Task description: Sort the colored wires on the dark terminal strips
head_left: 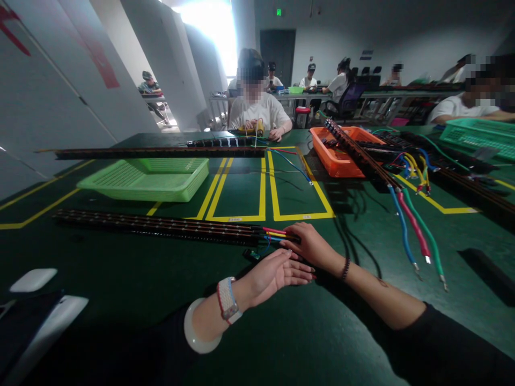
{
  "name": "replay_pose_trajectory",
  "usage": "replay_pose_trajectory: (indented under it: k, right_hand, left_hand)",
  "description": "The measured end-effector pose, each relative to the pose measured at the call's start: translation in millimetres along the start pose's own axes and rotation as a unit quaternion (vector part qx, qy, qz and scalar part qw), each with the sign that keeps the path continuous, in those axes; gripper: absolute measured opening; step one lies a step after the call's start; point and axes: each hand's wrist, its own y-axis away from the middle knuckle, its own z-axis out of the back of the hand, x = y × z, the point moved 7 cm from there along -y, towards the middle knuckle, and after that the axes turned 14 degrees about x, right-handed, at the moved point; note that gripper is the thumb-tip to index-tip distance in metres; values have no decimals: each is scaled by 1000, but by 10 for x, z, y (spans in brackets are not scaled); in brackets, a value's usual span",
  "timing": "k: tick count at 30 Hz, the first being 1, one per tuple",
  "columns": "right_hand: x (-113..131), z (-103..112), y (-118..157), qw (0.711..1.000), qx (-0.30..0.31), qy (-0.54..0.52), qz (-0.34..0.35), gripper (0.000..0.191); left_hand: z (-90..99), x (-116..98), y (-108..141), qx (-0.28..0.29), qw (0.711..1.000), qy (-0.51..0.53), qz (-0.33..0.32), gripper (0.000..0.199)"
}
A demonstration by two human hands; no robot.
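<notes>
A long black strip assembly (161, 226) lies across the green table, with red, yellow and blue wires (277, 234) at its right end. My right hand (308, 244) rests over those wires, its fingers curled round their ends. Just below it, my left hand (277, 274) is turned partly palm up, fingers stretched out and holding nothing, its fingertips close to my right hand. A small green circuit board (252, 255) lies under the strip's right end, beside my left hand.
Beyond the strip are a light green basket (161, 185) and another long strip (161, 153). An orange basket (341, 166) and a slanted strip (358, 155) with thick wires (414, 228) are at right. A person (261, 110) sits opposite. White objects (34, 280) lie at left.
</notes>
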Motion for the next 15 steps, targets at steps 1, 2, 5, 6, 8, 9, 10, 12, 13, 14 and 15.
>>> replay_pose_trajectory:
  k: [1,2,5,6,8,9,10,12,13,14,15]
  right_hand:
    - [24,20,7,1000,-6,5,0,21]
    - [55,40,16,1000,-12,11,3,18]
    - [183,98,58,999,-27,35,23,7]
    - [228,112,75,998,-30,44,32,4]
    - [312,127,109,996,-35,66,53,3]
    - [348,130,125,994,-40,80,64,4]
    - [381,129,140,991,-46,100,75,7]
    - [441,121,169,982,-62,149,100,11]
    - [470,113,182,975,-71,177,114,13]
    - [501,102,196,967,-79,205,129,16]
    - [533,88,210,957,-84,234,147,18]
  left_hand:
    - [-1,3,0,-2,1000,8,5,28]
    - [-5,6,0,-1,1000,17,10,34]
    - [-39,-1,-3,13,999,43,15,49]
    - [-48,-10,-4,15,998,53,12,50]
    - [-51,-26,-3,8,997,76,0,50]
    - [-48,-34,-1,2,996,88,-8,49]
    - [-42,-41,2,-6,995,100,-16,48]
    - [-36,-59,8,-15,992,117,-38,46]
    - [-36,-68,10,-15,991,121,-49,45]
    - [-33,-77,13,-16,991,122,-59,43]
    - [-24,-81,17,-20,990,122,-68,42]
